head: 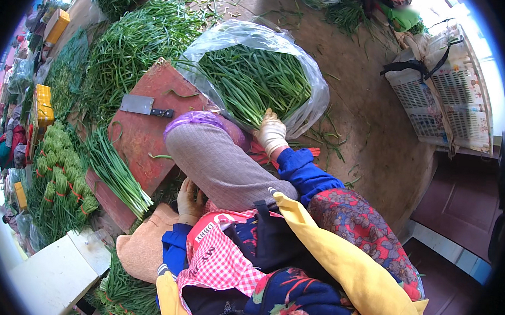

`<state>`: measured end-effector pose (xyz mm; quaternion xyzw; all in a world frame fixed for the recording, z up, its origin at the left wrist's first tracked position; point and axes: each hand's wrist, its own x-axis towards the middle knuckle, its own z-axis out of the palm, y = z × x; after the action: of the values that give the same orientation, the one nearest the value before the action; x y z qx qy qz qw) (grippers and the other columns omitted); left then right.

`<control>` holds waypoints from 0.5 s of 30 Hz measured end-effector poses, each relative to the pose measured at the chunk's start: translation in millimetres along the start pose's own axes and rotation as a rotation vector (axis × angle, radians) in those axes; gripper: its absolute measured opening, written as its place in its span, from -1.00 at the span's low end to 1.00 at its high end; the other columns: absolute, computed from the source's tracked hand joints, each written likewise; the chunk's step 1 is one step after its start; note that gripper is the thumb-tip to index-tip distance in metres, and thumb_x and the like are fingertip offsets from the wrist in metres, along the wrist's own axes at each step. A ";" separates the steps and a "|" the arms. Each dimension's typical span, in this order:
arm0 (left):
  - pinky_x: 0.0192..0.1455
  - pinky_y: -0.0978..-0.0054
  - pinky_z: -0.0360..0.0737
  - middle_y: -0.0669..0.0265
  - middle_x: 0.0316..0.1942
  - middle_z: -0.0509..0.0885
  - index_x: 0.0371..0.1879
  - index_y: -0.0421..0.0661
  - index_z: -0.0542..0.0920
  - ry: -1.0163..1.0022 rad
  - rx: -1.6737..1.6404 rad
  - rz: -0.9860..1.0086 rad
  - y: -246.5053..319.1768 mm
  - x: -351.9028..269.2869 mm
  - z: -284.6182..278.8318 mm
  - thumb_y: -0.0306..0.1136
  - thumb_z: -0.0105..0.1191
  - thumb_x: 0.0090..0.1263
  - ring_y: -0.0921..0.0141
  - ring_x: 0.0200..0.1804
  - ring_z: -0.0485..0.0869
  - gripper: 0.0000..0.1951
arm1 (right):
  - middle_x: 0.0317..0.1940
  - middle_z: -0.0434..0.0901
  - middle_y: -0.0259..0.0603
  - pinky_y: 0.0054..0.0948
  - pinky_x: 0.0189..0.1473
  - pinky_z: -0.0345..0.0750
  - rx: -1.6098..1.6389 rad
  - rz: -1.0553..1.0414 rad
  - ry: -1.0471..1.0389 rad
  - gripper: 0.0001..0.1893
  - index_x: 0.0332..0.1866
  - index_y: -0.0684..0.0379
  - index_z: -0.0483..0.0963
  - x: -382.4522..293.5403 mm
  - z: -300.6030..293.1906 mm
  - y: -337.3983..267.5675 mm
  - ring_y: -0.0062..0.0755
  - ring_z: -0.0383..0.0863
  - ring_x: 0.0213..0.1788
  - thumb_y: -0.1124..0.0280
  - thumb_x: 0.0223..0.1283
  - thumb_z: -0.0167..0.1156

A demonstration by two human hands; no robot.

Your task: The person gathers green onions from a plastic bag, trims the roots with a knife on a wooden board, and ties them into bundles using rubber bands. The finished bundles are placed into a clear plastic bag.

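Long green leafy stalks, likely garlic chives (256, 79), fill a clear plastic bag (318, 93) in front of me. My gloved right hand (271, 131) touches the pale stalk ends at the bag's near edge; its hold on them cannot be made out. Beside my knee, my gloved left hand (190, 199) hangs low with its fingers apart and nothing seen in it. A cleaver (142, 105) lies on the red board (139, 131) left of my knee. One loose bunch of chives (118, 172) rests across the board's lower left edge.
A big heap of loose greens (130, 46) lies beyond the board. Tied bunches (61, 183) stand at the left, near a white box (61, 271). Plastic crates (445, 90) stand at the right. Red ties (261, 154) lie by my right wrist. Other people sit at the far left.
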<state>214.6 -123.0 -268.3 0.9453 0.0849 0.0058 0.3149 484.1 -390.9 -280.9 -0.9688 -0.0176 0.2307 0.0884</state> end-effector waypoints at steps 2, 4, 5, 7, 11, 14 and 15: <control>0.32 0.14 0.51 -0.01 0.25 0.53 0.31 -0.15 0.45 -0.028 -0.096 -0.068 -6.5 -2.0 5.2 -0.48 0.25 0.20 -0.04 0.26 0.53 -0.40 | 0.13 0.57 -0.01 -0.23 0.14 0.62 0.028 0.024 -0.028 0.13 0.47 0.34 0.18 8.1 3.9 2.7 -0.09 0.64 0.16 -0.09 -0.14 0.58; 0.33 0.17 0.51 0.00 0.26 0.53 0.32 -0.14 0.45 -0.051 -0.184 -0.125 -12.7 -1.5 9.6 -0.49 0.26 0.20 -0.02 0.27 0.53 -0.38 | 0.13 0.57 -0.01 -0.18 0.13 0.63 -0.027 0.011 -0.027 0.13 0.47 0.32 0.19 15.7 10.2 1.5 -0.07 0.65 0.15 -0.08 -0.17 0.60; 0.34 0.19 0.51 0.00 0.27 0.53 0.33 -0.14 0.44 -0.070 -0.251 -0.166 -14.3 -0.5 9.9 -0.50 0.26 0.20 -0.01 0.28 0.53 -0.37 | 0.12 0.57 -0.01 -0.16 0.12 0.63 -0.057 0.007 -0.009 0.13 0.46 0.31 0.20 18.3 12.9 0.7 -0.06 0.65 0.14 -0.08 -0.19 0.61; 0.36 0.23 0.49 0.03 0.29 0.52 0.34 -0.14 0.43 -0.056 -0.388 -0.212 -15.9 3.5 5.5 -0.54 0.26 0.20 0.03 0.30 0.54 -0.36 | 0.12 0.57 0.00 -0.15 0.07 0.66 -0.067 0.018 0.023 0.01 0.43 0.25 0.24 24.2 17.3 -0.5 -0.03 0.68 0.09 0.03 -0.13 0.59; 0.45 0.32 0.42 0.12 0.32 0.54 0.34 -0.20 0.44 0.027 -0.232 -0.093 -10.7 26.4 -33.3 -0.73 0.15 0.24 0.22 0.36 0.53 -0.40 | 0.11 0.63 0.10 -0.13 0.12 0.65 0.086 -0.025 -0.075 -0.29 0.27 0.26 0.38 40.0 8.5 14.4 0.03 0.68 0.16 0.22 -0.01 0.45; 0.47 0.32 0.40 0.09 0.30 0.57 0.30 -0.21 0.51 0.121 -0.037 -0.009 -6.7 66.9 -89.3 -0.63 0.21 0.30 0.20 0.37 0.52 -0.47 | -0.05 0.70 0.23 -0.15 0.09 0.64 0.238 -0.186 -0.219 -0.26 0.07 0.38 0.53 59.8 -10.2 36.2 0.09 0.73 0.03 0.00 -0.16 0.51; 0.47 0.32 0.40 0.08 0.30 0.58 0.29 -0.20 0.53 0.156 0.060 -0.072 -1.8 83.4 -106.7 -0.58 0.23 0.32 0.20 0.38 0.52 -0.50 | -0.11 0.73 0.16 -0.16 0.04 0.63 0.306 -0.229 -0.254 -0.25 -0.07 0.36 0.61 66.6 -16.7 43.2 0.04 0.74 -0.03 -0.12 -0.23 0.54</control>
<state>289.6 -44.5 -187.3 0.9473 0.1434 0.0655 0.2790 550.8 -431.1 -303.6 -0.8989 -0.1030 0.3393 0.2572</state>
